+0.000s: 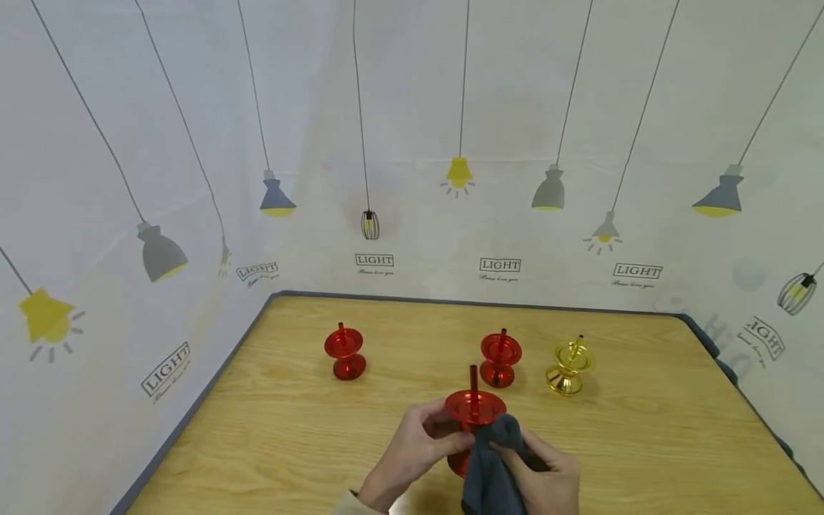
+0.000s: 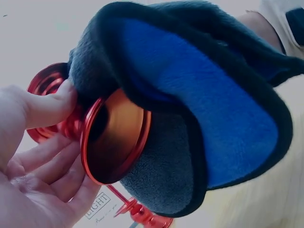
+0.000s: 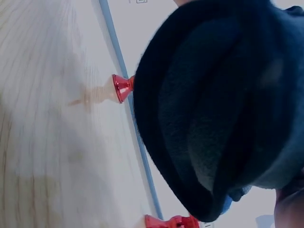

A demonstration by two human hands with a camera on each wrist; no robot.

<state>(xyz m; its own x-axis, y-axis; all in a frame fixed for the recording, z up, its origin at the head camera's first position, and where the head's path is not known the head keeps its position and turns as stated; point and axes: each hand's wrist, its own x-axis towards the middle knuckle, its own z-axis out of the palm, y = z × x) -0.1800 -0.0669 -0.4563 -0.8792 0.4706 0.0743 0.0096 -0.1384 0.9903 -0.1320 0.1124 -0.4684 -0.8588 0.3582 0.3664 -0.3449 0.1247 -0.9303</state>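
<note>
A red metallic candle holder (image 1: 475,408) with a thin upright tube is held up over the table's near part. My left hand (image 1: 418,440) grips its stem from the left, thumb in front; in the left wrist view the hollow underside of its base (image 2: 116,137) faces the camera. My right hand (image 1: 547,472) pinches a dark grey cloth (image 1: 492,472) against the holder's right side, below the dish. The cloth's blue face (image 2: 209,109) shows in the left wrist view. In the right wrist view the cloth (image 3: 213,104) covers most of the right hand.
Farther back on the wooden table (image 1: 257,429) stand a red candle holder (image 1: 344,347) at left, another red one (image 1: 501,354) right of centre, and a gold one (image 1: 569,365) beside it. A white sheet (image 1: 412,107) printed with lamps rises around the table's edges.
</note>
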